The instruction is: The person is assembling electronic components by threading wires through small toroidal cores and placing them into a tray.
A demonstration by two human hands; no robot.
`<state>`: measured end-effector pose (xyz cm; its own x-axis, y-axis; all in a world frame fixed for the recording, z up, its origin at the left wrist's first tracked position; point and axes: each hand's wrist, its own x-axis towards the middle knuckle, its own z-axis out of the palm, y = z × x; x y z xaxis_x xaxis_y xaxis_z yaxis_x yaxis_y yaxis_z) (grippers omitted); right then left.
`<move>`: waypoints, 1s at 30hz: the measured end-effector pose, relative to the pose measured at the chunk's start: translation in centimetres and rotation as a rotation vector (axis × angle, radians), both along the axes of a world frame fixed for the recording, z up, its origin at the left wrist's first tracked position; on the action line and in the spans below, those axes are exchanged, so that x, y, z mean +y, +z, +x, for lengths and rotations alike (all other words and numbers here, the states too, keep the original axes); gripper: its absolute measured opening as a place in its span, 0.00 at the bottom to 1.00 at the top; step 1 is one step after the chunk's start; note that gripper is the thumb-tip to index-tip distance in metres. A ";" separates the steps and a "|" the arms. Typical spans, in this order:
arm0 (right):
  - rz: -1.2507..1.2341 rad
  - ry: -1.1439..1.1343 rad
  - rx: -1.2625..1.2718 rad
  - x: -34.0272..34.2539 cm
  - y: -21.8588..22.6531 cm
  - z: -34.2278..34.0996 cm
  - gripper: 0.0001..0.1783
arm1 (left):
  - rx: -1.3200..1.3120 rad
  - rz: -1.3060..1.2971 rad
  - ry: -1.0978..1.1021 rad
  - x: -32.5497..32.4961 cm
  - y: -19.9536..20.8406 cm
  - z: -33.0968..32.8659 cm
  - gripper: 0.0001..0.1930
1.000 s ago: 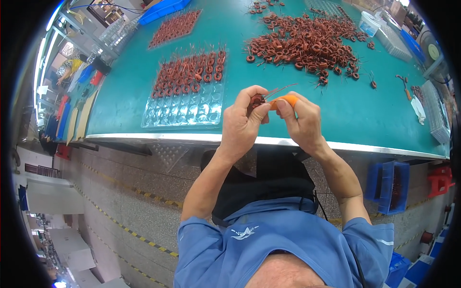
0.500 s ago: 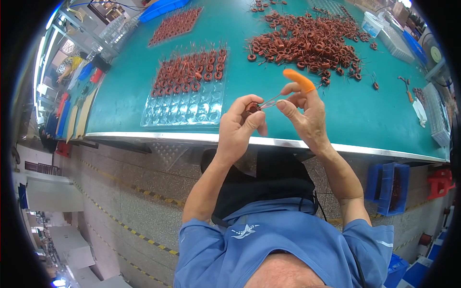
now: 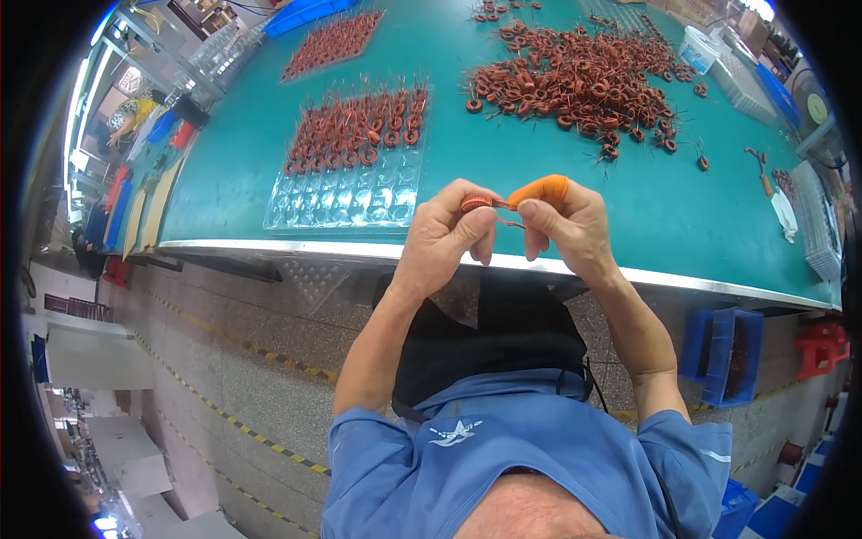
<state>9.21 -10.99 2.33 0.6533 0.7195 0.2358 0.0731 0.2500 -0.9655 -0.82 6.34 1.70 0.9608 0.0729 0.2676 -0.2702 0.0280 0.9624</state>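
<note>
Between the thumb and fingers of my left hand (image 3: pixel 446 235) is a copper-wound toroidal coil (image 3: pixel 478 203). My right hand (image 3: pixel 572 225), with an orange finger cot (image 3: pixel 541 189) on its index finger, pinches the coil's wire leads just to the right of the ring. One lead end (image 3: pixel 512 224) sticks out below the pinch. Both hands are over the table's front edge. Left of them lies a clear plastic tray (image 3: pixel 346 202); its far rows hold similar coils (image 3: pixel 359 130) with leads pointing up, and its near rows show bare round pockets.
A large heap of loose coils (image 3: pixel 584 81) covers the far right of the green table (image 3: pixel 485 153). Another filled tray (image 3: pixel 332 45) and a blue bin (image 3: pixel 305 13) stand at the far left. A white tub (image 3: pixel 699 49) and stacked clear trays (image 3: pixel 743 85) are at right.
My right index finger has come down from its raised position, and the right hand now pinches the leads close to the coil. The coil has turned in my left fingers.
</note>
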 end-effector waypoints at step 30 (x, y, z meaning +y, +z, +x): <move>0.011 -0.001 0.238 -0.4 1.0 -0.3 0.16 | -0.065 0.498 0.122 -1.6 3.8 1.0 0.10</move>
